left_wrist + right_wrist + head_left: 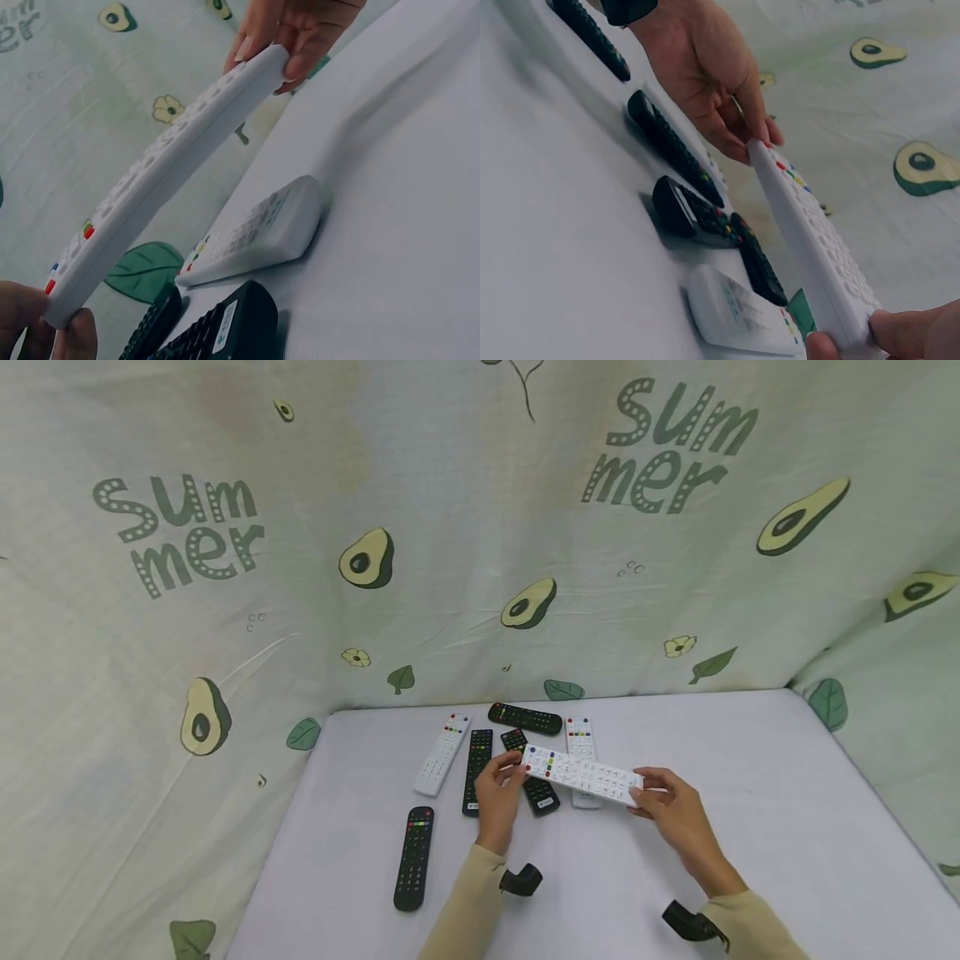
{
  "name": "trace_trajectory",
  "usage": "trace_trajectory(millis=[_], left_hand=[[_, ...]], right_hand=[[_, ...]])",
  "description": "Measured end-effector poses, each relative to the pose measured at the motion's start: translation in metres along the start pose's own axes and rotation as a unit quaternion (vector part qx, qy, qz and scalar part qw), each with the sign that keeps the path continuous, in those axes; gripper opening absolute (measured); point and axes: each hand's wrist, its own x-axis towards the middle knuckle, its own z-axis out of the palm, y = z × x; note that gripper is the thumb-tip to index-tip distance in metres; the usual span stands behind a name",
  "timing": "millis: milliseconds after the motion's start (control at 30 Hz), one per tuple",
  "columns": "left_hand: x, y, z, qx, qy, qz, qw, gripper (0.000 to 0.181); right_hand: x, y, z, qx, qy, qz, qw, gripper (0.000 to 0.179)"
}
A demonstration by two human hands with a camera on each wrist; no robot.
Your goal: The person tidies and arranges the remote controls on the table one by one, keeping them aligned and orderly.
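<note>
Both hands hold one white remote control (581, 774) above the table, face up and slanting in the head view. The left hand (498, 802) pinches its left end, the one with the red, green and blue buttons. At the opposite end, the right hand (675, 814) grips it between thumb and fingers. Below it lies another white remote (581, 739), partly hidden in the head view. A short black remote (542, 797) also lies beneath, its middle covered by the held one. In the left wrist view, a gap separates the held remote from the lying white remote (259, 232).
Left of the hands lie a white remote (442, 755), a black remote (477, 760) and a nearer black remote (414, 858). Another black remote (525, 718) lies crosswise toward the back of the white table (787, 827). A cloth (450, 510) with avocado prints hangs behind.
</note>
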Motion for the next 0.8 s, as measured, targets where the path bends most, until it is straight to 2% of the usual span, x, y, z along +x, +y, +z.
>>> trace_trajectory(millis=[100,333,467,600,800], left_hand=[[-0.001,0.0,-0.009,0.004,0.006,-0.007,0.9999,0.029],[-0.004,-0.003,-0.03,0.018,0.017,0.0,0.9997,0.03],[-0.005,-0.003,-0.04,0.017,0.023,-0.02,0.9994,0.029],[-0.005,-0.003,-0.049,0.028,0.028,-0.023,0.9989,0.028],[-0.005,0.001,-0.064,0.023,0.01,-0.012,0.9996,0.03]], right_hand=[[-0.004,-0.001,0.007,0.008,-0.01,0.0,0.9999,0.045],[-0.013,0.0,0.027,0.033,-0.025,0.004,0.9991,0.044],[-0.02,-0.001,0.038,0.043,-0.035,0.007,0.9984,0.042],[-0.027,-0.001,0.048,0.061,-0.046,0.009,0.997,0.04],[-0.037,0.0,0.061,0.088,-0.063,0.012,0.994,0.038]])
